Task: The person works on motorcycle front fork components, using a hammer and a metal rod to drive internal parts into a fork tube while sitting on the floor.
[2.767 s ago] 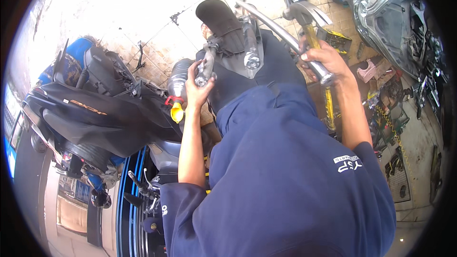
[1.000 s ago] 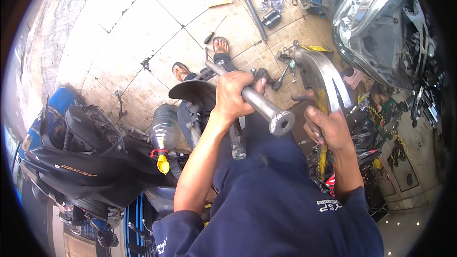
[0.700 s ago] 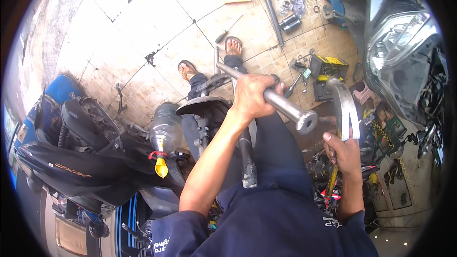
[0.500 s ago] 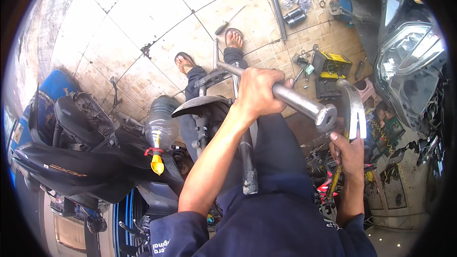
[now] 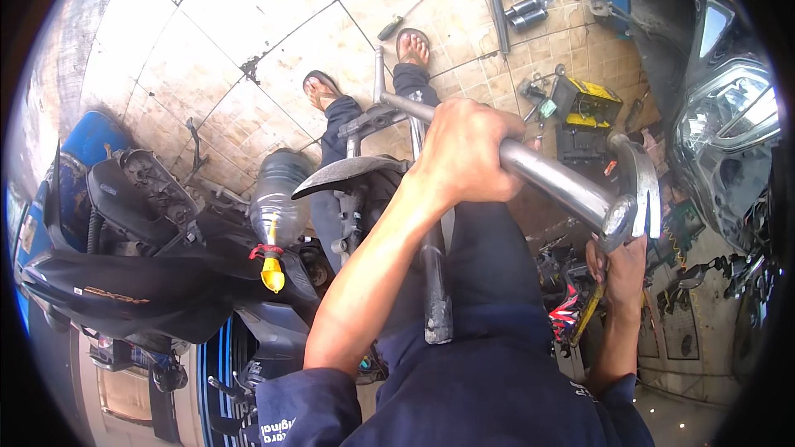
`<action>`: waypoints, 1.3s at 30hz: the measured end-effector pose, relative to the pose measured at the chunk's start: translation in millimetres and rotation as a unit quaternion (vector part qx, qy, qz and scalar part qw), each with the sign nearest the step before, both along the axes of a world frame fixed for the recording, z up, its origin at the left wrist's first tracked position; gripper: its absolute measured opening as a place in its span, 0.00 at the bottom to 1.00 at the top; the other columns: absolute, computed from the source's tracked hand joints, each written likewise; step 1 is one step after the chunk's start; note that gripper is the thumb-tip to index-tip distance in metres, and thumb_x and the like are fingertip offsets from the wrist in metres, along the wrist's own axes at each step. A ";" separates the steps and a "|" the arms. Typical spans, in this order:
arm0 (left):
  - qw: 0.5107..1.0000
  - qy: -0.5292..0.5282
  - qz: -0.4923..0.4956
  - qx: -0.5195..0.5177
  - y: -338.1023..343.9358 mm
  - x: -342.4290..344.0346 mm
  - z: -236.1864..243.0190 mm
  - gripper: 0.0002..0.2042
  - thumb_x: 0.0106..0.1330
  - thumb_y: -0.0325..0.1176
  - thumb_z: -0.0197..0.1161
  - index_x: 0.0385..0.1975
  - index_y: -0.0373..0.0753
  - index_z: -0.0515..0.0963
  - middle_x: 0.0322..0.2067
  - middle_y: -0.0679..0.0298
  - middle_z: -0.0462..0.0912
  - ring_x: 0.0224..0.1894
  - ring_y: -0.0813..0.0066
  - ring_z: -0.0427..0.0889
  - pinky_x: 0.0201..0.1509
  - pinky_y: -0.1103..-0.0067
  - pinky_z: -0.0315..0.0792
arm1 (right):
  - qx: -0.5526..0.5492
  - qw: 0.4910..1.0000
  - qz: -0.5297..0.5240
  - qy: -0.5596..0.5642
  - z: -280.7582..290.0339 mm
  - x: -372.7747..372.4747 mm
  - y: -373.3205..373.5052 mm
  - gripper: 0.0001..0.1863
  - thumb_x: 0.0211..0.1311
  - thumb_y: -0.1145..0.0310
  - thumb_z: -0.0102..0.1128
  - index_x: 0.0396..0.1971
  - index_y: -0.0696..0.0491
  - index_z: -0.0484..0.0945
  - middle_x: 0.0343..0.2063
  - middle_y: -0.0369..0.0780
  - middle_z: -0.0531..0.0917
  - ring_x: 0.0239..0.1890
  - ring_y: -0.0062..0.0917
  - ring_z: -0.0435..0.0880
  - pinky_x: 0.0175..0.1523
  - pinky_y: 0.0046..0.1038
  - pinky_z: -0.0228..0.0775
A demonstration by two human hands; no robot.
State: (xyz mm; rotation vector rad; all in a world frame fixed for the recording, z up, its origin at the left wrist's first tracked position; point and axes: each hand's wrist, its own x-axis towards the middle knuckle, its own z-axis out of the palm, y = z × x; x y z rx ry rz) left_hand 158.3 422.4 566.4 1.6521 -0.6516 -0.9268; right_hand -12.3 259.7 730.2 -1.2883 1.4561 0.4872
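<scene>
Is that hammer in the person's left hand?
No, the right hand grips the hammer, while the left hand is closed around a grey metal bar.

Left grip [image 5: 470, 151] clenched, left forearm [image 5: 368, 277] angled inward; right grip [image 5: 621, 271] curled, right forearm [image 5: 614, 343] pointing forward

The metal bar [image 5: 556, 180] (its thick end) seemingly hides part of the hammer [image 5: 643, 186].
</scene>
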 end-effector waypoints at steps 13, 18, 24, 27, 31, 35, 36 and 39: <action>0.999 0.017 -0.043 -0.009 3.7 6.5 -5.6 0.14 0.50 0.33 0.70 0.10 0.38 0.72 0.09 0.55 0.69 0.15 0.51 0.72 0.20 0.66 0.65 | -0.058 0.993 0.105 -0.019 -18.4 -49.1 6.4 0.27 0.71 0.48 0.57 0.47 0.62 0.74 0.13 0.30 0.64 0.10 0.13 0.60 0.14 0.17 0.51; 0.999 0.029 -0.028 -0.013 5.8 8.2 -4.7 0.14 0.50 0.34 0.70 0.10 0.38 0.72 0.09 0.56 0.69 0.15 0.51 0.72 0.20 0.65 0.65 | -0.064 0.997 0.031 0.004 -22.7 -36.2 12.7 0.22 0.73 0.51 0.55 0.41 0.60 0.75 0.13 0.32 0.66 0.09 0.14 0.61 0.14 0.17 0.52; 0.999 0.030 -0.020 -0.014 15.5 11.7 -3.2 0.15 0.50 0.33 0.70 0.09 0.39 0.71 0.09 0.57 0.68 0.14 0.52 0.71 0.20 0.66 0.64 | -0.041 0.998 0.041 -0.012 -23.5 -26.9 12.7 0.16 0.70 0.57 0.57 0.35 0.56 0.72 0.19 0.36 0.73 0.14 0.18 0.67 0.19 0.20 0.58; 0.999 0.036 -0.008 -0.018 17.6 13.3 -1.5 0.15 0.50 0.33 0.71 0.09 0.39 0.71 0.09 0.57 0.68 0.14 0.53 0.71 0.19 0.66 0.63 | -0.024 0.999 0.004 0.025 -18.5 -23.0 6.3 0.24 0.56 0.67 0.68 0.51 0.60 0.73 0.40 0.43 0.80 0.33 0.23 0.79 0.36 0.25 0.73; 0.998 0.043 0.019 -0.035 21.7 5.5 -3.2 0.14 0.48 0.32 0.70 0.10 0.39 0.71 0.09 0.57 0.69 0.14 0.53 0.72 0.19 0.67 0.63 | -0.060 0.994 -0.022 0.086 -21.7 25.5 20.9 0.29 0.53 0.71 0.70 0.56 0.61 0.73 0.46 0.44 0.81 0.37 0.24 0.81 0.38 0.24 0.74; 0.999 0.035 -0.002 -0.017 25.3 2.1 -0.6 0.12 0.48 0.32 0.69 0.11 0.40 0.72 0.11 0.58 0.71 0.15 0.56 0.74 0.20 0.66 0.65 | -0.045 0.991 0.014 0.128 -28.8 19.6 15.2 0.30 0.51 0.69 0.71 0.56 0.60 0.74 0.27 0.34 0.78 0.19 0.12 0.68 0.22 0.18 0.55; 0.999 0.042 -0.002 -0.020 23.7 1.3 -0.3 0.12 0.49 0.33 0.68 0.11 0.41 0.72 0.11 0.59 0.71 0.15 0.56 0.75 0.20 0.66 0.66 | -0.051 0.990 0.025 0.126 -30.8 21.6 16.4 0.30 0.51 0.69 0.70 0.56 0.60 0.74 0.27 0.34 0.78 0.19 0.12 0.68 0.22 0.18 0.56; 0.998 0.060 -0.016 -0.020 17.3 0.7 1.8 0.12 0.51 0.36 0.68 0.12 0.41 0.74 0.12 0.61 0.74 0.17 0.57 0.77 0.21 0.65 0.68 | -0.068 0.989 0.051 0.118 -36.1 18.4 14.8 0.29 0.53 0.69 0.70 0.56 0.60 0.74 0.27 0.34 0.78 0.19 0.12 0.68 0.22 0.18 0.56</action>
